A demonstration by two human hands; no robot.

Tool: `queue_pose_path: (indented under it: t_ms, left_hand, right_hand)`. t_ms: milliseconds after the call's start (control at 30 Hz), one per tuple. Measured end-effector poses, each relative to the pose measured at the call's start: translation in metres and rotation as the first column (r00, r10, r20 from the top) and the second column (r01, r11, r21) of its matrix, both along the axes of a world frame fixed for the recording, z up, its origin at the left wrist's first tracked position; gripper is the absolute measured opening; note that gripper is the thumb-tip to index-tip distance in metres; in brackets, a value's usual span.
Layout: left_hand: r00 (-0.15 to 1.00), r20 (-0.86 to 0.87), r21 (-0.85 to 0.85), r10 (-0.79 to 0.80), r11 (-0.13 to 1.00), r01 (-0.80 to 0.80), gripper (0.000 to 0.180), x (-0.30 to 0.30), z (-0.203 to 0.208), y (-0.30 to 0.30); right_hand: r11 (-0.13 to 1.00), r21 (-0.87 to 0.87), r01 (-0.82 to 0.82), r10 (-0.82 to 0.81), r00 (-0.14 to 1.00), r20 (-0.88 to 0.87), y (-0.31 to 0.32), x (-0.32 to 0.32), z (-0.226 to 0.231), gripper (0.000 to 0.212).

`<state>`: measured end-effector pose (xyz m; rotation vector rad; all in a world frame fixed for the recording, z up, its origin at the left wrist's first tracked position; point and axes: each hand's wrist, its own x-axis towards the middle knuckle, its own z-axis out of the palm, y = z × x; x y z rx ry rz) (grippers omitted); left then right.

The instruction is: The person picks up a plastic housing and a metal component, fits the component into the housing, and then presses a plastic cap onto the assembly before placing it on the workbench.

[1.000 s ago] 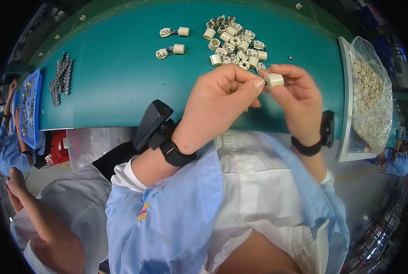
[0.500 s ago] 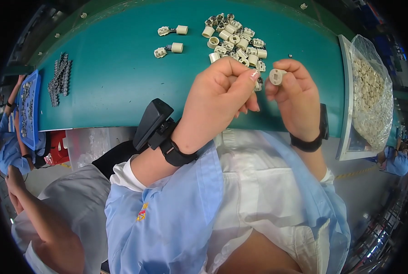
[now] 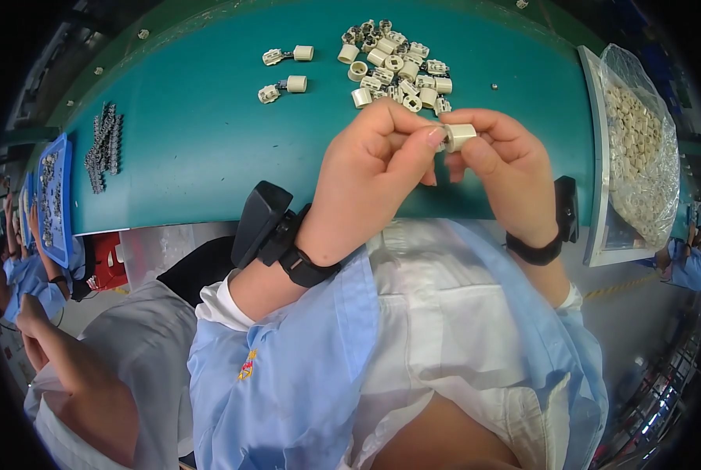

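My right hand (image 3: 515, 164) grips a cream plastic cylindrical cap (image 3: 462, 137) between thumb and fingers, turned on its side. Against the cap's left end, my left hand (image 3: 378, 153) pinches a small white-and-dark piece (image 3: 441, 146), mostly covered by the fingertips. The two hands almost meet above the near half of the green table (image 3: 209, 172). Just beyond them lies a loose pile of cream caps and clip-like pieces (image 3: 407, 70). Farther left, two separate cap-and-clip pairs, an upper one (image 3: 302, 53) and a lower one (image 3: 295, 84), rest on the table.
Dark grey toothed strips (image 3: 103, 149) lie at the left. A blue tray (image 3: 67, 188) of small parts stands at the left edge, with co-workers beyond it. At the right, a pale-framed tray (image 3: 593, 157) holds a clear bag of cream parts (image 3: 636, 149).
My right hand has turned the cap from end-on to sideways and brought it left against the piece in my left hand. The whole view has shifted slightly.
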<state>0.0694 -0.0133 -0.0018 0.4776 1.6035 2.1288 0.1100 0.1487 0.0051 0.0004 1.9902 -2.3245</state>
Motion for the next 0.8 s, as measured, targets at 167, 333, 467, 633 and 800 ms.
queue_pose_path:
  t_ms: [167,333,467,633,800]
  left_hand:
    - [0.983,-0.182,-0.1,0.024,0.994,-0.042,0.009,0.004,-0.007,-0.002]
    - [0.849,-0.525,-0.194,0.059,0.963,-0.187,0.021,0.006,-0.012,-0.005]
    - [0.729,-0.682,-0.169,0.06,0.957,-0.237,0.027,0.005,-0.012,-0.007]
    - [0.58,-0.814,-0.22,-0.02,0.935,-0.277,0.029,0.001,-0.004,-0.011]
    - [0.452,-0.892,-0.142,0.001,0.949,-0.283,0.029,-0.004,-0.01,-0.011]
  right_hand:
    - [0.998,0.066,-0.004,0.008,0.998,-0.065,-0.001,0.004,0.001,0.029]
    - [1.0,0.027,-0.011,0.014,0.99,-0.139,-0.002,0.007,0.001,0.029]
    - [0.998,0.06,0.007,0.012,0.954,-0.3,-0.001,0.007,-0.004,0.028]
    - [0.966,0.26,0.009,0.097,0.916,-0.39,0.005,0.008,-0.002,0.027]
    - [0.975,0.22,-0.037,0.12,0.918,-0.378,0.006,0.01,-0.002,0.027]
